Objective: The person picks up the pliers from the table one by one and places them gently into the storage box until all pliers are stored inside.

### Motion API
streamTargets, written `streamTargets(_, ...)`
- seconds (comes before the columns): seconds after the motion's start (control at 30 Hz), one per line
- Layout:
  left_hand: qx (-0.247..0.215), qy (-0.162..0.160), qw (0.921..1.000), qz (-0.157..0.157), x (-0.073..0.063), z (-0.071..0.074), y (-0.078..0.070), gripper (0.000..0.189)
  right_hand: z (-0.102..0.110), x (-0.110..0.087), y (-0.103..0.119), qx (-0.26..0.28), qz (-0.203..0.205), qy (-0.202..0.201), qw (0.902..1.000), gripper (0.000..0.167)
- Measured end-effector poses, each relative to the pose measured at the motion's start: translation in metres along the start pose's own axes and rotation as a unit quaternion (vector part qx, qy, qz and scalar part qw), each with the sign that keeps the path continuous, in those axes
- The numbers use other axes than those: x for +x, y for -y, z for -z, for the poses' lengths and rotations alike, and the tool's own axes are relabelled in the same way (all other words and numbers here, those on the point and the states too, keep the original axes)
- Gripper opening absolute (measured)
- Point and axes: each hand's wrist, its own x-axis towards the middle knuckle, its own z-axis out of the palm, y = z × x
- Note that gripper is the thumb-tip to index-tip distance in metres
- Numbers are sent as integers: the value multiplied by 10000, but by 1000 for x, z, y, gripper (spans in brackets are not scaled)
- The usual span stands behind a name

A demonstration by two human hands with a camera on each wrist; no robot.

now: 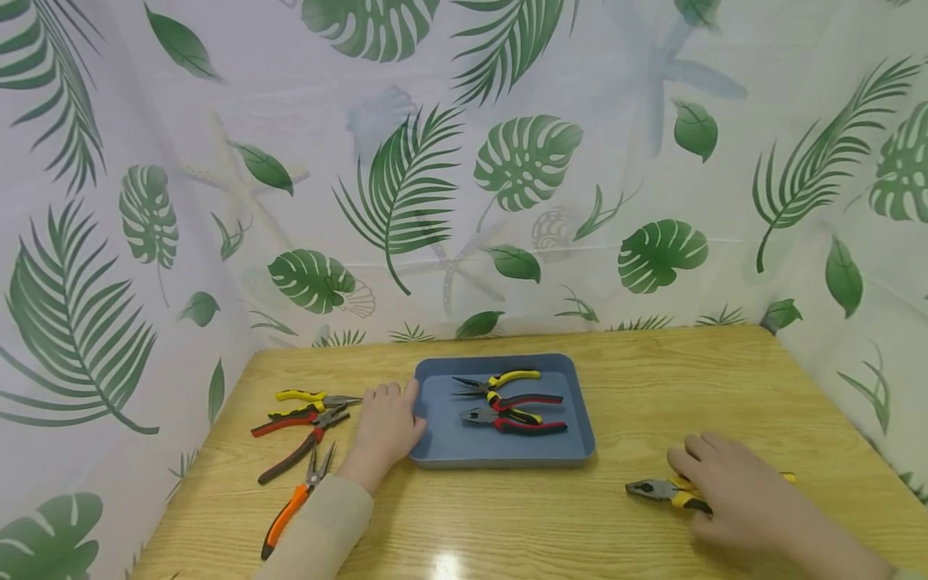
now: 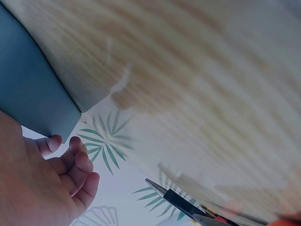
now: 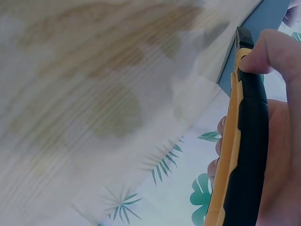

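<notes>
My right hand point(image 1: 743, 495) grips a pair of yellow-and-black combination pliers point(image 1: 656, 489) at the right of the table, their jaws pointing left toward the tray. In the right wrist view, the thumb presses on the pliers' point(image 3: 253, 136) handle near the pivot. At the left side of the blue tray point(image 1: 442, 447), my left hand point(image 1: 387, 423) rests by the rim with relaxed fingers, holding no tool. Inside the tray lie yellow-handled long-nose pliers point(image 1: 474, 387) and, nearer me, red-and-black combination pliers point(image 1: 532, 427).
Left of the tray lie yellow-and-black long-nose pliers point(image 1: 300, 395), red-and-black pliers point(image 1: 293, 463) and orange-and-black long-nose pliers point(image 1: 286, 515), the last partly behind my left sleeve point(image 1: 326, 524). A leaf-patterned cloth point(image 1: 435, 201) stands behind the wooden table point(image 1: 507, 515).
</notes>
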Motion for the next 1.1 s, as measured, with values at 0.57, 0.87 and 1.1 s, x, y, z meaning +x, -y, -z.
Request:
streamTargets(0.57, 25, -78, 10000, -14, 0, -2, 1, 37, 8, 17, -2, -128, 100, -132, 9998, 38)
streamTargets(0.87, -57, -76, 10000, -17, -1, -2, 2, 35, 11, 20, 0, -285, 68, -341, 9990, 39)
streamTargets(1.1, -89, -44, 9999, -21, -2, -1, 2, 37, 13, 25, 1, -378, 113, -487, 9980, 40)
